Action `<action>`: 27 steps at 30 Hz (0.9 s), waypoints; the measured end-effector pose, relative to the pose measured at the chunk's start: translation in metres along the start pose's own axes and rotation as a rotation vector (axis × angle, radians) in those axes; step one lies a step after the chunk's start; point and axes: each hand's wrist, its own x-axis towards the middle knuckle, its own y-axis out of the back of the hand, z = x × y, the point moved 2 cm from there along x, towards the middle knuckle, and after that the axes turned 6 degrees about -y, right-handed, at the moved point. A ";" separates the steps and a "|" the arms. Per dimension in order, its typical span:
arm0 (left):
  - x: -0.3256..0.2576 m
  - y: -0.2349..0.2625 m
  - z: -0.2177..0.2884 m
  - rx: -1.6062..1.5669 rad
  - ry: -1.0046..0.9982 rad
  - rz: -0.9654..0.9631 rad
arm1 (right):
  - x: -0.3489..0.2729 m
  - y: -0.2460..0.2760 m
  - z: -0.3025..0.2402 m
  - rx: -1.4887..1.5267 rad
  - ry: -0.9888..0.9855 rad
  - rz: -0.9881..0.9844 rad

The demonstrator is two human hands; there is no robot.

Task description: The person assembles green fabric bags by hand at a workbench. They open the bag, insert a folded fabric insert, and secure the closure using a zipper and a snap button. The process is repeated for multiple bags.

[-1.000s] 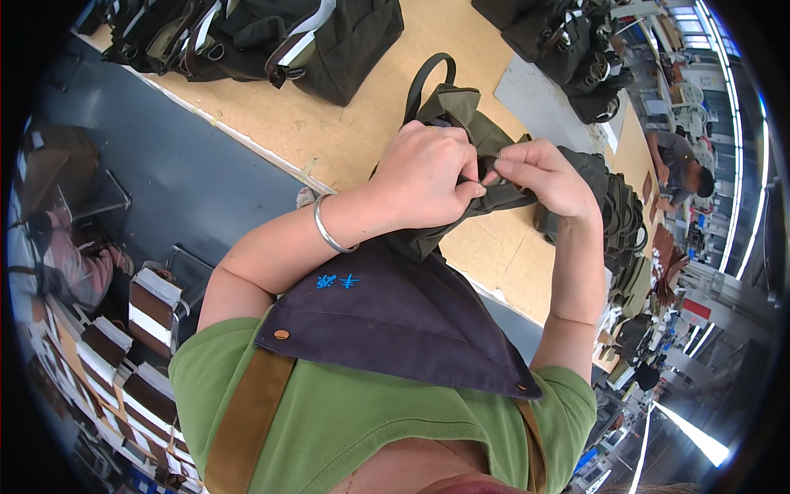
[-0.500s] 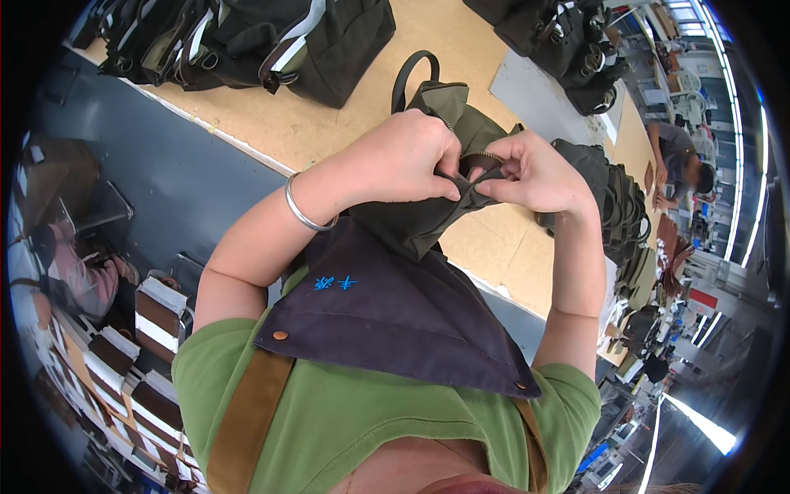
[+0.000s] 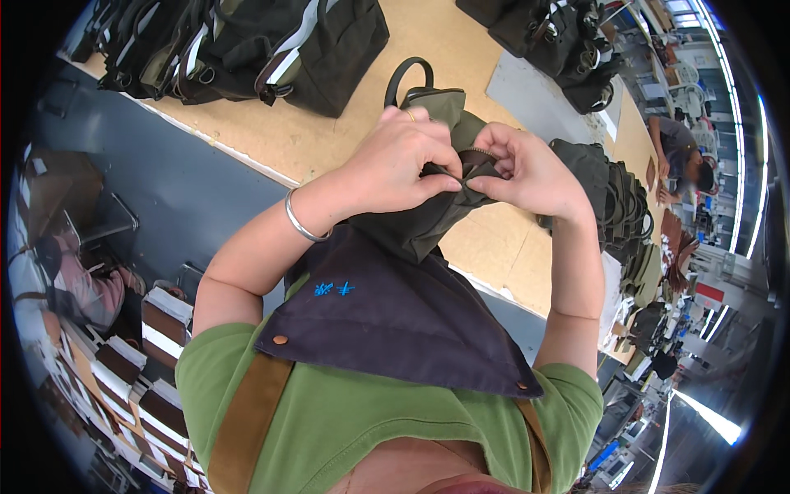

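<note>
1. We're holding a small olive-green fabric bag with a dark loop handle (image 3: 436,156) up off the light wooden worktable (image 3: 346,136), roughly chest height, over the table's near edge.
2. Left hand (image 3: 399,160): closed, fingers curled over the bag's top, thumb and forefinger pinching fabric beside the zip line. Silver bangle (image 3: 300,222) on that wrist.
3. Right hand (image 3: 531,173): closed too, fingertips pinched at the same spot, on what looks like the dark zipper (image 3: 477,156). We cannot tell whether it has the puller or just the tape.
4. Step in hand, our read: working the zip at the bag mouth, with left bracing cloth and right on the slider end. Whether it is opening or closing, we cannot tell.
5. Next move likely needs: left keeps the fabric taut along the zip line, right pulls straight along the teeth, no sideways tug, or the lining may snag.
6. Around us: row of black bags with pale stripes (image 3: 247,49) at the table's far left, heap of dark bags (image 3: 559,41) far right, stack of olive bags (image 3: 617,214) just beside the right hand. Dark blue apron bib with brown straps (image 3: 395,321) over a green shirt below the hands.
7. Another person (image 3: 683,156) is bent over a bench far right, well apart from us.
</note>
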 end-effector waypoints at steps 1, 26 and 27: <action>0.004 0.008 0.006 0.063 0.015 0.046 | -0.002 0.001 0.000 -0.031 0.008 0.037; 0.047 0.013 -0.008 -0.227 0.072 -0.215 | -0.022 -0.006 0.007 0.052 0.208 0.410; 0.046 0.013 -0.007 -0.233 0.071 -0.213 | -0.022 -0.006 0.007 0.040 0.199 0.410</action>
